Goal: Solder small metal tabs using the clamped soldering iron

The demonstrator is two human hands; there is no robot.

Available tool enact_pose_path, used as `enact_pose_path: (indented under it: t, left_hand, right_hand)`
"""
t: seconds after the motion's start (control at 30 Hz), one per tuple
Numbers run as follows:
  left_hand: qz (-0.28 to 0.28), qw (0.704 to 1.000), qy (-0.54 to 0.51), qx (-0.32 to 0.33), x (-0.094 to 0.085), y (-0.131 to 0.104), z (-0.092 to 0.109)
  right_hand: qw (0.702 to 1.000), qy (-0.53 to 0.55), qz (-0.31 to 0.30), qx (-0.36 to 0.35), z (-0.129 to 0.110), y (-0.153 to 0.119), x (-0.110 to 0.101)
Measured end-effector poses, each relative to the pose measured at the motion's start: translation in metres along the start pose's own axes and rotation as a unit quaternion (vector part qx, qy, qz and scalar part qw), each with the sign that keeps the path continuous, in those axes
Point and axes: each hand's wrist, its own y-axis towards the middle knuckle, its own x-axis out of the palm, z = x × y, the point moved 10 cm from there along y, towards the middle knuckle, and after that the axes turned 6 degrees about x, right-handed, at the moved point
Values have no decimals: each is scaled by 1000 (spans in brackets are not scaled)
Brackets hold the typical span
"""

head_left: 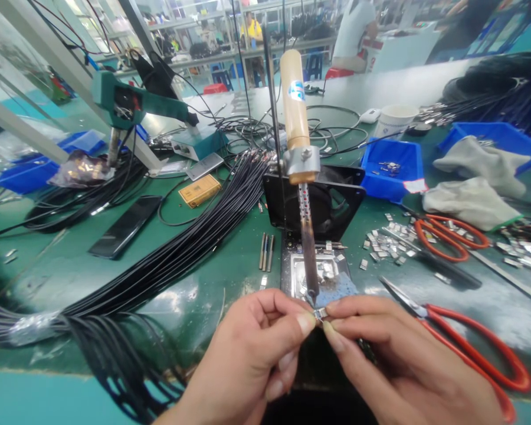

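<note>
A small silvery metal connector piece (320, 313) is pinched between my two hands, right under the tip of a soldering iron (307, 236). The iron has a tan handle and is clamped upright, tip down, on a stand. My left hand (259, 342) grips the piece with thumb and forefinger. From the other side, my right hand (380, 342) holds it between thumb and fingertips. Whether the iron's tip touches the piece, I cannot tell. Behind my fingers lies a metal tray (295, 274) with solder bits and a blue sponge (336, 289).
Orange-handled scissors (478, 336) lie at my right, near loose metal connector shells (387, 242). A black fan (310, 200) stands behind the iron. A bundle of black cables (172, 254) and a phone (126, 227) occupy the left. Blue bins (392, 168) stand farther back.
</note>
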Motion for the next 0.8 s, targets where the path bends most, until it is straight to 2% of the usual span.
enact_pose_path:
  t: [0.3,0.47,0.63,0.8]
  left_hand:
    - [2,1000,1,2,0,2,3]
    - [3,1000,-1,7,1,4,6]
    - [6,1000,5,8,-2,5,5]
    - [10,1000,11,13,-2,6,7]
  right_hand:
    - [1000,0,23,-10,-6,12,-3]
    - [1000,11,-1,14,0,12,1]
    - [999,18,33,5,-3,15,-3]
    - [999,11,35,-4,-4,16,-3]
